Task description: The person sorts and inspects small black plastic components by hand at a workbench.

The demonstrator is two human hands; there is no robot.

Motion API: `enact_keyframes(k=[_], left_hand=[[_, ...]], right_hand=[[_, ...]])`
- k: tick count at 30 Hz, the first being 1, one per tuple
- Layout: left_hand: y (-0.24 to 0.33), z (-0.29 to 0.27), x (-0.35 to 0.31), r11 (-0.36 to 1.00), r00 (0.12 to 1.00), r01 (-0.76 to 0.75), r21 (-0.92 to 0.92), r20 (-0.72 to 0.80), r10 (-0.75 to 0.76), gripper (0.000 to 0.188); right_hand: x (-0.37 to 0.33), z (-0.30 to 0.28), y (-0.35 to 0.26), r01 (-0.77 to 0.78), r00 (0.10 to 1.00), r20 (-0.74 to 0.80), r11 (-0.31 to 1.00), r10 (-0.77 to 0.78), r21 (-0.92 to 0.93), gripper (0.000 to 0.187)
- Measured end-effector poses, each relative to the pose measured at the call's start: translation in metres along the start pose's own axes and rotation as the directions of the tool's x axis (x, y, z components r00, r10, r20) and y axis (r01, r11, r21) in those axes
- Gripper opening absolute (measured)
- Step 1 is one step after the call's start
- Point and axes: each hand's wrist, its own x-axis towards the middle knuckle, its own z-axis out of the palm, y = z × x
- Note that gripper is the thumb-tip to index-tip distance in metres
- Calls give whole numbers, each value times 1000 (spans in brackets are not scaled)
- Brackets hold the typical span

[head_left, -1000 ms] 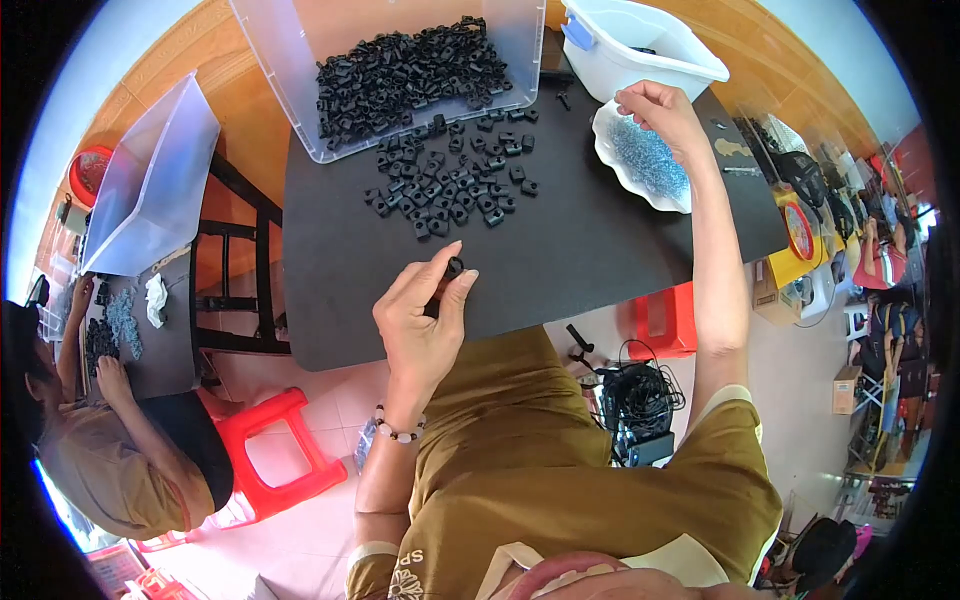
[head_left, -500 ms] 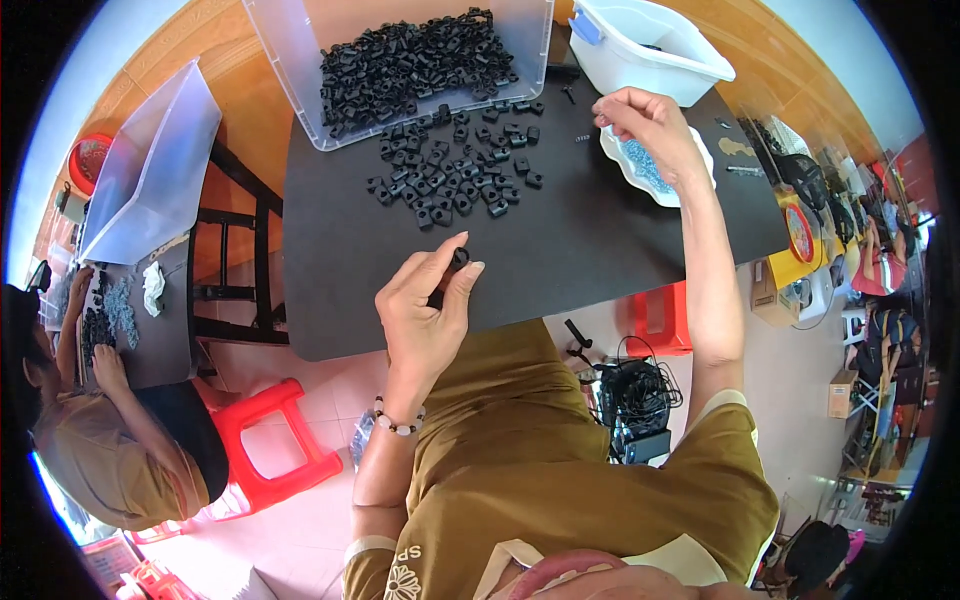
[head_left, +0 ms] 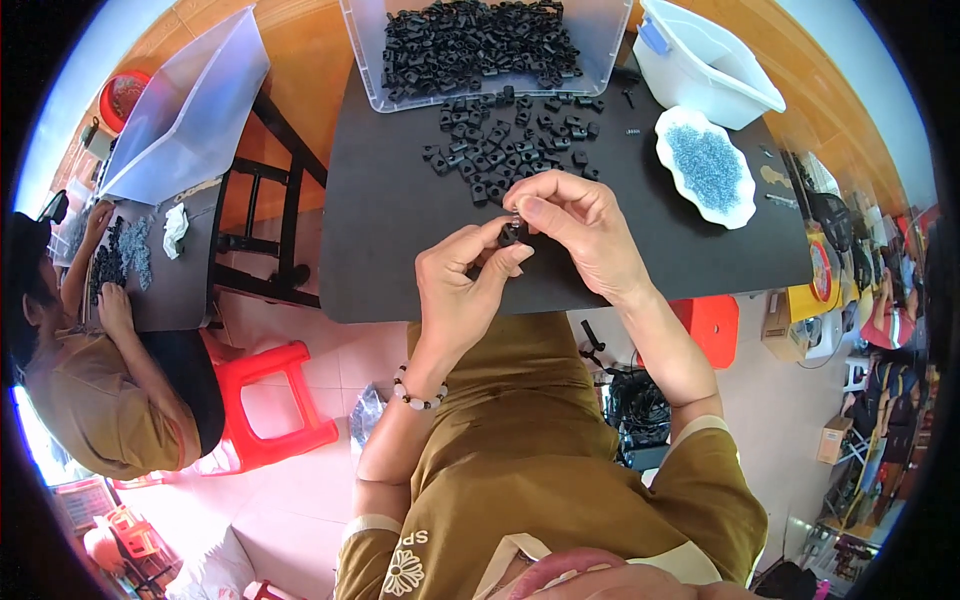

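My left hand pinches a small black plastic part upright between thumb and fingers, above the near part of the dark table. My right hand meets it from the right, its thumb and forefinger closed on a tiny shiny metal spring at the top of the part. Whether the spring sits inside the part's opening I cannot tell. Many similar black parts lie loose just beyond my hands. To the right, a white scalloped dish holds a heap of small bluish-silver pieces.
A clear plastic bin full of black parts lies at the table's far side. Beside it stands a white tub. One loose spring lies near the dish. At left, a co-worker sits at another table near a red stool.
My right hand has come from over the dish to my left hand, bringing a spring to the black part. The view has shifted, so the table sits higher and farther right.
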Motion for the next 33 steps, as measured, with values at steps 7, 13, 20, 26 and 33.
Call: enact_keyframes(k=[7, 13, 20, 26, 33], left_hand=[[-2, -2, -1, 1000, 1000, 12, -6, 5, -12, 28], [2, -4, 2, 995, 998, -33, 96, 59, 27, 28], [-5, -4, 4, 1000, 996, -15, 16, 84, 14, 27], [-3, -5, 1, 994, 994, -41, 100, 104, 30, 28], [2, -4, 1, 994, 998, -57, 92, 12, 57, 29]], right_hand=[[-4, 1, 5, -60, 997, 53, 998, 59, 13, 13], [-2, -8, -1, -100, 988, 113, 993, 107, -65, 14], [-3, -8, -2, -84, 991, 88, 987, 97, -138, 16], [2, -16, -20, -81, 987, 113, 956, 117, -283, 18], [40, -56, -43, -30, 999, -52, 629, -16, -777, 21]])
